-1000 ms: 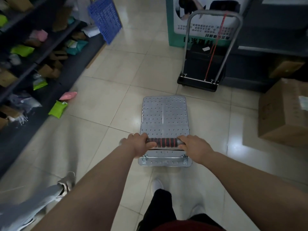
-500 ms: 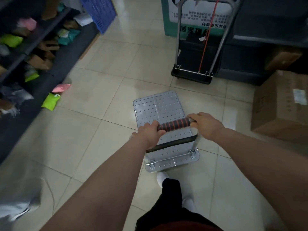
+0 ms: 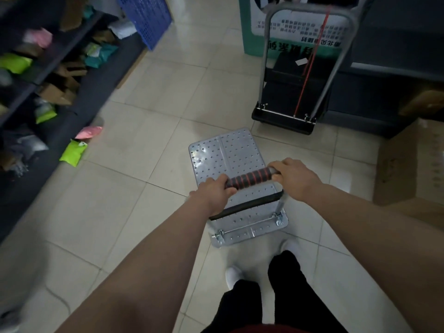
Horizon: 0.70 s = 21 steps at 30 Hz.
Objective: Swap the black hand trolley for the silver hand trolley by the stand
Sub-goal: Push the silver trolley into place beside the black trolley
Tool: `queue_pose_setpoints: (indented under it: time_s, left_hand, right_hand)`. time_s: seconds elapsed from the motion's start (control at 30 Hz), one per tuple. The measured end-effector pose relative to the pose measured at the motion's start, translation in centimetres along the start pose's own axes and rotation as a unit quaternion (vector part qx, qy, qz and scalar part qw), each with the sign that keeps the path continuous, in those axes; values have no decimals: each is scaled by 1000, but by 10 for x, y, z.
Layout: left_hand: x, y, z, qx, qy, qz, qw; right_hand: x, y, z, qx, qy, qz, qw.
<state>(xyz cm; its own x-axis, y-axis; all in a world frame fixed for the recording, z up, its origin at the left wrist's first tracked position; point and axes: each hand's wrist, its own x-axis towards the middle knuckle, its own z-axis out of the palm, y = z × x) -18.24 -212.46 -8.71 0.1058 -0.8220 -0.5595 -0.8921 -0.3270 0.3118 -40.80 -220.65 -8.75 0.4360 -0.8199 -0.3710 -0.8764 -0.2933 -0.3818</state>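
The silver hand trolley (image 3: 228,155) has a perforated metal deck and stands on the tiled floor in front of me, turned a little to the left. My left hand (image 3: 212,192) grips the left end of its red-and-black ribbed handle (image 3: 249,178). My right hand (image 3: 294,175) grips the right end. The black hand trolley (image 3: 286,97) stands farther off at the upper right, with a grey tube handle and a red cord, against the green-and-white stand (image 3: 259,44).
Dark shelves (image 3: 48,75) full of coloured parcels run along the left, with a green bag (image 3: 73,152) and a pink one (image 3: 89,132) on the floor beside them. A blue crate (image 3: 146,15) leans at the back. A cardboard box (image 3: 413,162) sits at the right.
The silver trolley has swung from square-on to angled leftward and rolled forward, closer to the black trolley. Both hands have stayed on the handle.
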Motion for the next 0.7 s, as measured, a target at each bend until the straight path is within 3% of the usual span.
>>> queue_pose_setpoints:
  time_s: [0.2, 0.4, 0.7]
  left_hand:
    - [34, -1, -35, 23, 7, -61, 998]
    - [60, -3, -62, 47, 51, -111, 991]
    - [107, -30, -100, 38, 122, -87, 988]
  right_hand:
    - [57, 4, -17, -54, -7, -70, 996]
    - [110, -4, -33, -40, -47, -126, 990]
    - [171, -36, -52, -56, -45, -137, 988]
